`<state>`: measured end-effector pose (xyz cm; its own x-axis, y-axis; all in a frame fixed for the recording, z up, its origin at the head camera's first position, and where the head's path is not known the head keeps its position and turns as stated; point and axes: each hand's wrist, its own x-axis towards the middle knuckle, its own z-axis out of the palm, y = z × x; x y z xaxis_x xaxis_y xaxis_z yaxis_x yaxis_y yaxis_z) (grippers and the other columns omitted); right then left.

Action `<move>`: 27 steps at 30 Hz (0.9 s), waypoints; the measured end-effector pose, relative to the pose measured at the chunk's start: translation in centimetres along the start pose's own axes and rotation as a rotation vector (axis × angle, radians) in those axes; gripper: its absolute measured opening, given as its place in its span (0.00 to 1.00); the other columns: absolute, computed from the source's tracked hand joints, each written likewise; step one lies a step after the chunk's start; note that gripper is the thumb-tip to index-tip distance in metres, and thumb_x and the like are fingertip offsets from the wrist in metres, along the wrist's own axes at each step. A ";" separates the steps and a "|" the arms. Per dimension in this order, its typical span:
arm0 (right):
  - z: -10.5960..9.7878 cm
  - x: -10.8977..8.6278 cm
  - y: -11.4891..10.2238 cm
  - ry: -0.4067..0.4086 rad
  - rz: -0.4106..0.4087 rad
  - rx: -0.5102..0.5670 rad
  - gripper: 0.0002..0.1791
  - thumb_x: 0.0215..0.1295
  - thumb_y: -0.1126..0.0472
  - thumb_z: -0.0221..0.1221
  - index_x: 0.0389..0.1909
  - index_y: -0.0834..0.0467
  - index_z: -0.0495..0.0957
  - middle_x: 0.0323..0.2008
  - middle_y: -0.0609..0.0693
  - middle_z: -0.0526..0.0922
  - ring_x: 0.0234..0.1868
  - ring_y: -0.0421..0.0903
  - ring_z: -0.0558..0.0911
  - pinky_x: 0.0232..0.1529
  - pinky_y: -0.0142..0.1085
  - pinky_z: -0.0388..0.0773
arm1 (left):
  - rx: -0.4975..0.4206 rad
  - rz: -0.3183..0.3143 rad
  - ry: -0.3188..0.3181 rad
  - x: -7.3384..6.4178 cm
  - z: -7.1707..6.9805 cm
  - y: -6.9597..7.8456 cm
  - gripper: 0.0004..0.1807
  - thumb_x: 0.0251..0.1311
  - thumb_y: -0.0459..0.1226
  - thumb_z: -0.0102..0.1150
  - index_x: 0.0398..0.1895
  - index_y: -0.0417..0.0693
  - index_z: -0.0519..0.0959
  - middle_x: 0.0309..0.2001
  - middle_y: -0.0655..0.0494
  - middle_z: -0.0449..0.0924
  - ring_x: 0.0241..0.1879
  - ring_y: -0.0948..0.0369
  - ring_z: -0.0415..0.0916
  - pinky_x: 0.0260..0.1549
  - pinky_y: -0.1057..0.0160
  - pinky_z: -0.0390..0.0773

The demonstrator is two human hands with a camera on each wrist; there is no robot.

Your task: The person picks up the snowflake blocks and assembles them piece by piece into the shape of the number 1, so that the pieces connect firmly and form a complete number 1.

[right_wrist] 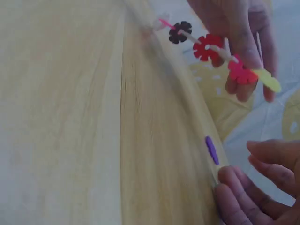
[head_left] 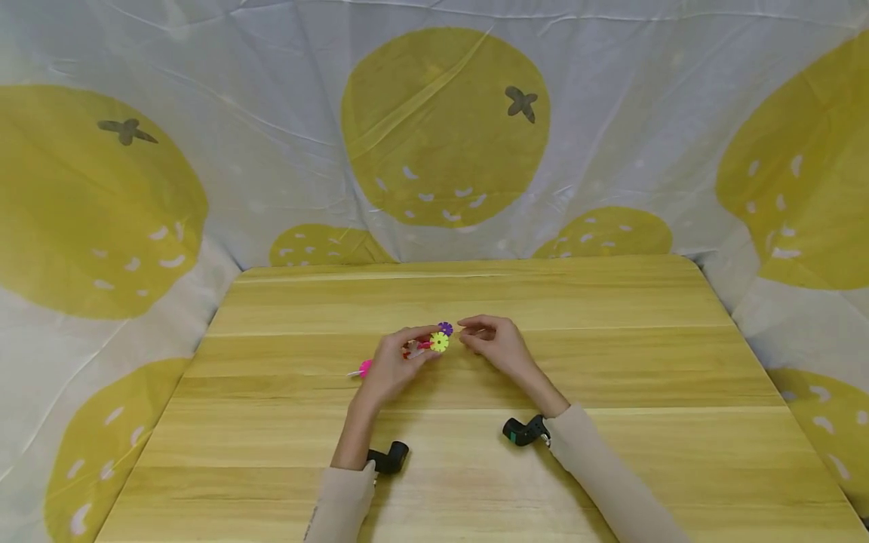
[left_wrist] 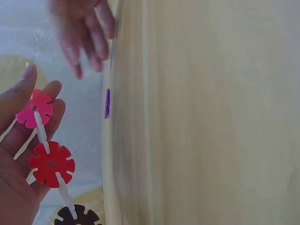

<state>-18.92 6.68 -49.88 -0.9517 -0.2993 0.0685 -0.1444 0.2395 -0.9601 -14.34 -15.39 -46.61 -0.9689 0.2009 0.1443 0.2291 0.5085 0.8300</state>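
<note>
A chain of slotted plastic snowflake discs [left_wrist: 43, 165] is pinched at its pink disc [left_wrist: 41, 102] between the thumb and fingers of my left hand [head_left: 390, 369]. Pink, red, black and white pieces make up the chain, with white discs seen edge-on between coloured ones. At its right end sits a yellow disc [head_left: 444, 345], edge-on in the right wrist view. Just beyond it, a loose purple disc [right_wrist: 212, 150] lies flat on the table. My right hand [head_left: 501, 343] hovers right of the purple disc, holding nothing, thumb and fingers apart and loosely bent.
The wooden table [head_left: 611, 354] spreads out on all sides of the hands. Behind it hangs a pale cloth [head_left: 611, 136] printed with yellow fruit. Black wrist-camera mounts [head_left: 521, 431] sit at both wrists above the tabletop.
</note>
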 end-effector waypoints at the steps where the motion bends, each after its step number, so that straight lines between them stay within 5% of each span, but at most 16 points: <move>1: 0.1 0.3 0.2 -0.002 0.003 -0.049 0.16 0.68 0.65 0.68 0.54 0.65 0.85 0.43 0.61 0.89 0.37 0.51 0.88 0.35 0.31 0.83 | -0.009 -0.009 0.001 0.0 -0.1 0.0 0.21 0.61 0.34 0.72 0.58 0.47 0.86 0.51 0.50 0.88 0.45 0.56 0.78 0.43 0.63 0.76; 14: 2.1 3.0 0.4 -0.005 0.015 -0.318 0.21 0.60 0.59 0.74 0.54 0.58 0.87 0.29 0.52 0.87 0.24 0.38 0.75 0.27 0.28 0.68 | -0.047 -0.019 -0.036 -0.1 -0.8 -0.3 0.21 0.63 0.35 0.71 0.60 0.46 0.84 0.50 0.49 0.88 0.39 0.58 0.73 0.31 0.70 0.69; 27: 2.2 3.1 0.0 0.005 0.021 -0.356 0.16 0.60 0.58 0.75 0.48 0.56 0.90 0.26 0.50 0.86 0.23 0.39 0.73 0.26 0.29 0.66 | -0.029 -0.021 -0.032 -0.2 -1.2 -0.5 0.20 0.62 0.35 0.72 0.58 0.47 0.85 0.49 0.48 0.88 0.42 0.59 0.77 0.37 0.69 0.75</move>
<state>-21.25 3.75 -50.29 -0.9567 -0.2865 0.0523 -0.2095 0.5525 -0.8067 -14.37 -16.70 -46.37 -0.9699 0.2173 0.1098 0.2055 0.4888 0.8479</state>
